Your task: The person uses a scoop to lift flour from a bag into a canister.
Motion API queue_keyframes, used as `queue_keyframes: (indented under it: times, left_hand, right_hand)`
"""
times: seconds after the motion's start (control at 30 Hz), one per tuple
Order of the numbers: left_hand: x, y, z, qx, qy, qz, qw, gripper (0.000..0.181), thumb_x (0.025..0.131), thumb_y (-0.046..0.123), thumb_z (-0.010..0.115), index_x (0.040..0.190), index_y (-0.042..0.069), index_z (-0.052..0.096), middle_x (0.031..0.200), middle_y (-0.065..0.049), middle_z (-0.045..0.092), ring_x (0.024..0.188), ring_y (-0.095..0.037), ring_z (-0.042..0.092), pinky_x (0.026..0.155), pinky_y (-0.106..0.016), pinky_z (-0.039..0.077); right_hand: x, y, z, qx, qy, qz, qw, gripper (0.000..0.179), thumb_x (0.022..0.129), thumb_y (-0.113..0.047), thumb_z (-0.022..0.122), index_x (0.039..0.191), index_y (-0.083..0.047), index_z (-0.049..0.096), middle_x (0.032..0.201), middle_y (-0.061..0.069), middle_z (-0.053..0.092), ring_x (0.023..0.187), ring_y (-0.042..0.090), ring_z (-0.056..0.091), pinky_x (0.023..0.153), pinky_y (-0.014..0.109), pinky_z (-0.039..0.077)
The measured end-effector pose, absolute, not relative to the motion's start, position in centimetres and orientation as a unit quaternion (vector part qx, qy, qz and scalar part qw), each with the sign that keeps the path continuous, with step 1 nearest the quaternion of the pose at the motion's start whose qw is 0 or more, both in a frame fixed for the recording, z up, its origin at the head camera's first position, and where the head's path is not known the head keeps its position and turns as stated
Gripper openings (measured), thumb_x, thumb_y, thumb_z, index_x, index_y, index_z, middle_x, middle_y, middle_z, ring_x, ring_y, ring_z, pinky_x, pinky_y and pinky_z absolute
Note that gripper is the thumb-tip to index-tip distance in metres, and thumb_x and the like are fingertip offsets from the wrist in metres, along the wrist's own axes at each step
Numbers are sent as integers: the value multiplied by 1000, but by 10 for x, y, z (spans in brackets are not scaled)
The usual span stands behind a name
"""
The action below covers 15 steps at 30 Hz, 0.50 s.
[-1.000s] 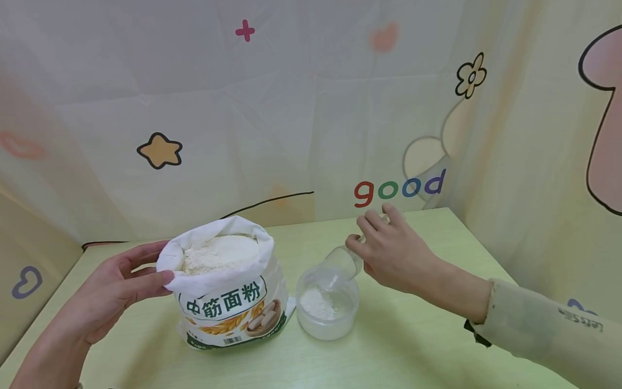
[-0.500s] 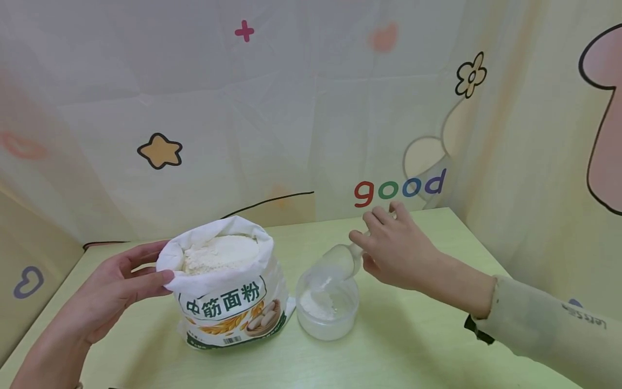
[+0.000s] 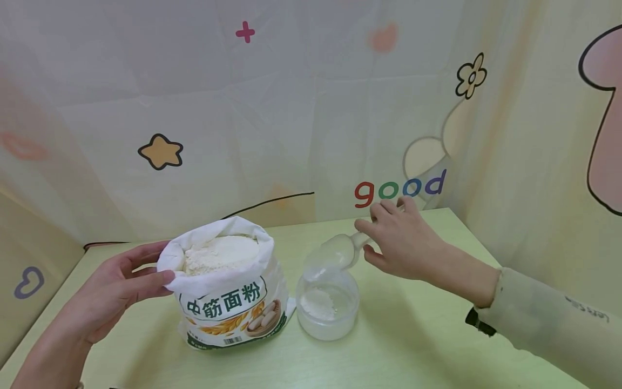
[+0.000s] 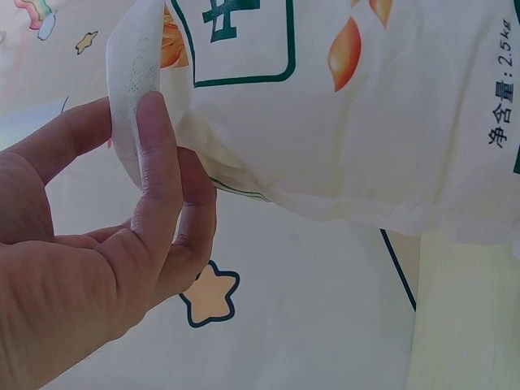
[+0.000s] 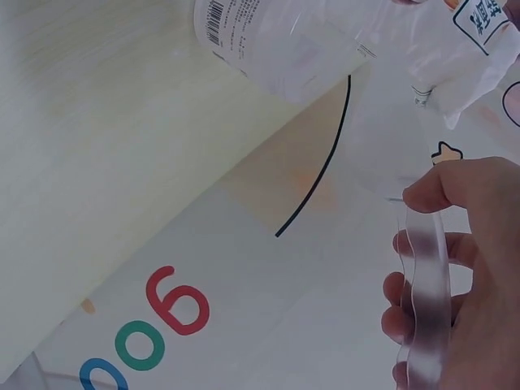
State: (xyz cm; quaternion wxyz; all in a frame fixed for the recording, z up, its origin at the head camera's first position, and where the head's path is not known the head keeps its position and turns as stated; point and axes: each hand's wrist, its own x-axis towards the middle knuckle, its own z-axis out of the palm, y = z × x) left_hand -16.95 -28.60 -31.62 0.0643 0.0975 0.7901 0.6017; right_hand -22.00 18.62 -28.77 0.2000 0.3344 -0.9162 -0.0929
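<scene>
A white bag of flour stands upright on the table, its top folded back and flour showing inside. My left hand pinches the bag's rolled rim at the left, thumb on the near side; the left wrist view shows the fingers around the folded edge. My right hand grips the handle of a clear plastic scoop, its bowl tilted downward to the left. Below the scoop, a clear round container holds a small heap of flour. The scoop's mouth overlaps the container's back rim in the head view.
The light wood-toned table ends at a printed cloth backdrop behind and another cloth side at the right. The container stands close beside the bag's right lower corner.
My right hand has moved up and to the right with the scoop, lifting its bowl out from low in the container to around the back rim. The left hand and bag have stayed put.
</scene>
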Motion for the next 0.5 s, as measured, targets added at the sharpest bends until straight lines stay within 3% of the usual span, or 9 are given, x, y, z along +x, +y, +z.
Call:
queue_keyframes:
  times: [0.5]
  left_hand:
    - [-169, -285, -316, 95, 795, 596, 65, 67, 101, 7, 65, 156, -5, 29, 136, -12, 49, 105, -21, 69, 87, -33, 60]
  right_hand:
    - [-227, 188, -277, 313, -929, -51, 190, 28, 91, -31, 68, 114, -15, 70, 92, 5, 56, 91, 27, 50, 81, 53, 37]
